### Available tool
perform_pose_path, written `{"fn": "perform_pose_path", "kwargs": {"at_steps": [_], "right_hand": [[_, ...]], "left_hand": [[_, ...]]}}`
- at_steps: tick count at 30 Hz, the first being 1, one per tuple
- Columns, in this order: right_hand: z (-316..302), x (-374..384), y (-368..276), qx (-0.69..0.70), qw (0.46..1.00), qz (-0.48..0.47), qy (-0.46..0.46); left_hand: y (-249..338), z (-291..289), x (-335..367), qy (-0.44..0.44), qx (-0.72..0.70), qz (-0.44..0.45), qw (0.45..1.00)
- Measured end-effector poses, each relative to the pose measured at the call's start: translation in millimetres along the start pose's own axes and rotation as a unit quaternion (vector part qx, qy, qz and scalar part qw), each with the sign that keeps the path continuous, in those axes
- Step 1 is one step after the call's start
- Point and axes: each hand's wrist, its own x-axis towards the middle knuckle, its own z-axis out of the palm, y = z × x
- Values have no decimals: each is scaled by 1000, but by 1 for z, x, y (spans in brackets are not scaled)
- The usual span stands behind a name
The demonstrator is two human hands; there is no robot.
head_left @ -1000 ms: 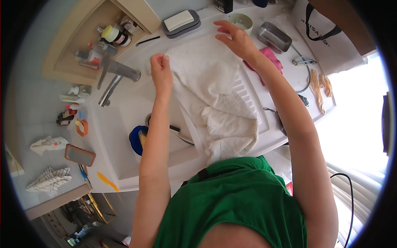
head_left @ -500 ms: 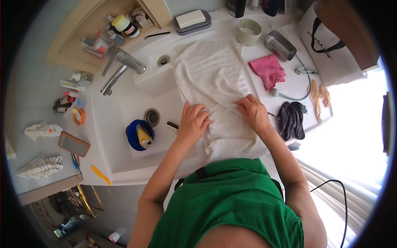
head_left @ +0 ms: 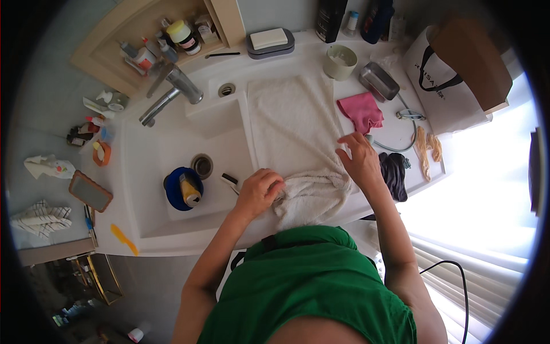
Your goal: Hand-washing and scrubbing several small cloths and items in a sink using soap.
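Note:
A white towel (head_left: pixel 293 129) lies over the ribbed counter beside the basin. Its far part is spread fairly flat, while the near part is bunched in folds close to my green top. At the bunched part's left edge, my left hand (head_left: pixel 259 192) has its fingers curled closed on the towel. My right hand (head_left: pixel 362 160) is by the towel's right edge, thumb and fingers apart, gripping nothing. Left of my left hand, a black-and-white handled thing (head_left: pixel 230 181) rests in the basin, partly hidden. A blue bowl (head_left: pixel 176 200) there holds a yellow can (head_left: pixel 189 189).
The chrome faucet (head_left: pixel 175 92) reaches over the white basin (head_left: pixel 172 137). Right of the towel lie a pink cloth (head_left: pixel 361 112), a metal dish (head_left: pixel 379 81), a dark cloth (head_left: pixel 394 175) and a paper bag (head_left: pixel 441 86). A green bowl (head_left: pixel 340 62) and a soap dish (head_left: pixel 270 45) stand behind.
The towel's far part has gone from wrinkled to flatter, and its near part is more bunched. My left hand has come nearer to me; my right hand's fingers have let go and spread.

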Motion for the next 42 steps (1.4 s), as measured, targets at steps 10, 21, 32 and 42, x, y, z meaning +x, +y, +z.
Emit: {"fn": "perform_pose_path", "kwargs": {"at_steps": [10,21,32,42], "right_hand": [[38,79,30,-153,983,-73,-72],[23,293,116,-173,982,-81,-9],[33,327,108,-193,943,-5,-271],[54,338,132,-320,901,-44,-290]], "left_hand": [[-24,6,6,39,170,76,982],[-22,18,11,85,126,51,987],[-26,22,10,94,124,19,988],[-27,26,11,97,127,24,987]]}}
